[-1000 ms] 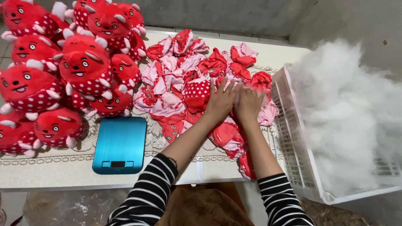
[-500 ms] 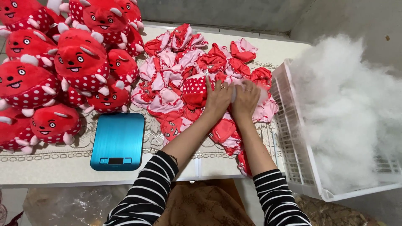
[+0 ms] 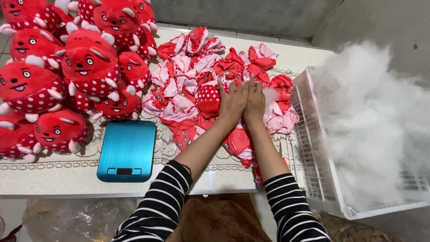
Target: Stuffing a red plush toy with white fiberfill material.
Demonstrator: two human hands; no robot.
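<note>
Both hands flat and open, side by side: left hand, right hand, pressing on the heap of unstuffed red-and-pink toy skins mid-desk. Left: stuffed red toys, blue scale. Right: white crate of fluffy filling.

Single head-worn view, looking steeply down from above, close over the table, facing its far edge

- My left hand and right hand covered whatever toy skin lay beneath; I couldn't see either grip.
- The stuffed toys were cut off at the left edge.
- The crate ran off the right edge.
</note>
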